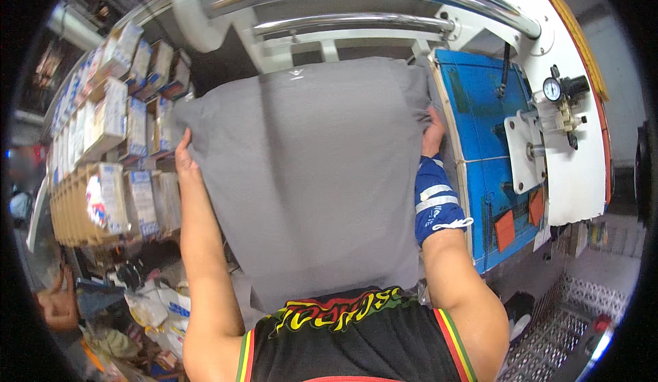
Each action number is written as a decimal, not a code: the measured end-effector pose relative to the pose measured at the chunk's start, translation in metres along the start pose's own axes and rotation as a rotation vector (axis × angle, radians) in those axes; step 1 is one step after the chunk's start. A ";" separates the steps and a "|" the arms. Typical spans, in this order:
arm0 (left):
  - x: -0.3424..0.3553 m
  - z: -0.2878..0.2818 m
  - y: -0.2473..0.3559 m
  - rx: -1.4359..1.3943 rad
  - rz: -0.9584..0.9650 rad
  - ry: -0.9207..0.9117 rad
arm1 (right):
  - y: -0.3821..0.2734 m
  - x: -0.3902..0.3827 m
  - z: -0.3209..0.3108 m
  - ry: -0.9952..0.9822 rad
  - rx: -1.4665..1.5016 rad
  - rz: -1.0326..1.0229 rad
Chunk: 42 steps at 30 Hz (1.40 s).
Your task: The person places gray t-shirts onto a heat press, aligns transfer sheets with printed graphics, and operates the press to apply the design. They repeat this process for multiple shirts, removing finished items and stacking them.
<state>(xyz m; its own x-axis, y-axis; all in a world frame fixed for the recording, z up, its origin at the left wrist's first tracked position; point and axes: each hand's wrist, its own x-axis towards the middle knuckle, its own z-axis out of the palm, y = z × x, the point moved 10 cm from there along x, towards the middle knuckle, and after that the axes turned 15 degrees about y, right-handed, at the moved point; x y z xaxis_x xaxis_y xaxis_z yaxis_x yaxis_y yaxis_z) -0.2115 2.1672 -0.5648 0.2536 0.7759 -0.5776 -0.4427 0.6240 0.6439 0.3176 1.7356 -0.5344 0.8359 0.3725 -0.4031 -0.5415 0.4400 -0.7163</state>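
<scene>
A grey T-shirt point(301, 176) is being spread over the blue platen point(483, 128). Its side edges are pinched by the left hand point(184, 159) and right hand point(433, 134). Even smoothing against the platen is judged the next requirement.

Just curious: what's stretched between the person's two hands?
A grey T-shirt spans from the left hand to the right hand, shown in the head view.

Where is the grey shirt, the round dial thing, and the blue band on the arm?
grey shirt point(308, 176), head view, middle of the cloth.
round gauge point(552, 90), head view, its white face.
blue wristband point(436, 200), head view, its middle.
</scene>
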 end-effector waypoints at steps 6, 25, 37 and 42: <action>0.023 -0.025 -0.020 0.050 0.046 0.044 | 0.033 0.035 -0.036 0.176 -0.335 0.087; -0.031 -0.016 -0.012 0.106 0.247 0.157 | 0.003 0.026 -0.080 0.162 -0.524 0.025; -0.208 0.265 -0.085 1.419 1.651 -0.240 | 0.069 -0.183 0.243 -0.555 -1.514 -1.421; -0.162 0.283 -0.103 1.655 1.343 -0.168 | 0.101 -0.138 0.254 -0.480 -1.797 -1.097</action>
<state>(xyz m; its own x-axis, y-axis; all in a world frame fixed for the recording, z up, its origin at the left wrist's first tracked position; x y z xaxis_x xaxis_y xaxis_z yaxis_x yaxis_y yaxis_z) 0.0368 2.0037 -0.3954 0.6043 0.6451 0.4676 0.5718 -0.7599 0.3092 0.1248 1.9368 -0.4066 0.4341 0.8232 0.3659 0.8988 -0.3683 -0.2377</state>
